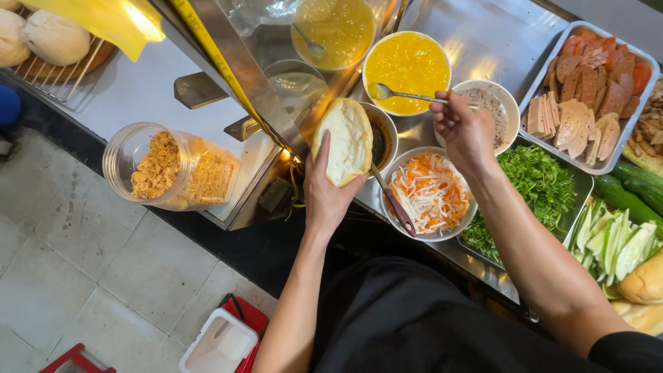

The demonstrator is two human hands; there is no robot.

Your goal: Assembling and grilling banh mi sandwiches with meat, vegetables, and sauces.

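head view, looking down on a steel worktop (pixel 483 41) crowded with bowls and trays. near centre frame, left hand (pixel 324 197), fingers wrapped round a split bread roll (pixel 343 140), cut face up, held just left of a small bowl of dark sauce (pixel 382 137). right of centre, right hand (pixel 466 131), fingers pinched on the handle of a metal spoon (pixel 397 93), its bowl dipped at the lower left edge of a white bowl of yellow sauce (pixel 407 65). under that hand, a bowl of pale ground filling (pixel 497 103). below, centre frame, a bowl of shredded carrot and white radish (pixel 431 193), a red-handled utensil (pixel 395 204) leaning on its left rim. right side: tray of green herbs (pixel 542 179), tray of sliced cold meats (pixel 587 90), cucumber strips (pixel 615 242). left of frame, a clear jar of fried flakes (pixel 169 169) lying on its side.
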